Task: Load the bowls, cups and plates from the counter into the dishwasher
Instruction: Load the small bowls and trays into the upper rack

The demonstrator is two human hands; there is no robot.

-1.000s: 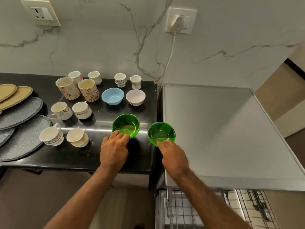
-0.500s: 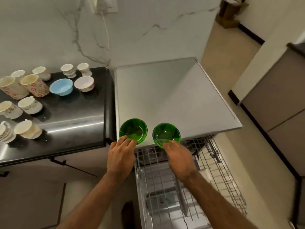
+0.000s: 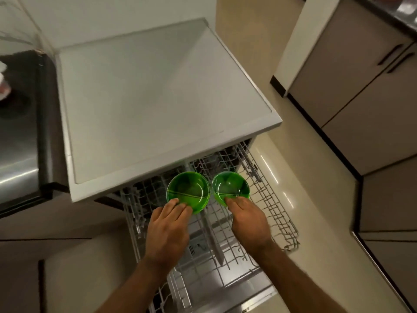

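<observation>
Two clear green bowls hang side by side over the pulled-out wire rack [image 3: 268,199] of the open dishwasher [image 3: 158,105]. My left hand [image 3: 168,231] pinches the near rim of the left green bowl [image 3: 188,190]. My right hand [image 3: 249,222] pinches the near rim of the right green bowl [image 3: 231,186]. Both bowls are upright and held just in front of the dishwasher's white top. The rack holds no dishes that I can see.
The black counter [image 3: 20,136] lies at the far left, with a bit of a cup [image 3: 3,86] at the frame edge. Grey cabinets [image 3: 361,91] stand to the right across the beige floor [image 3: 300,154]. The lowered dishwasher door [image 3: 255,297] lies under the rack.
Both hands have carried the green bowls right from the counter, past the dishwasher's top, to above the rack. The view has swung right, so the cups and plates are out of sight.
</observation>
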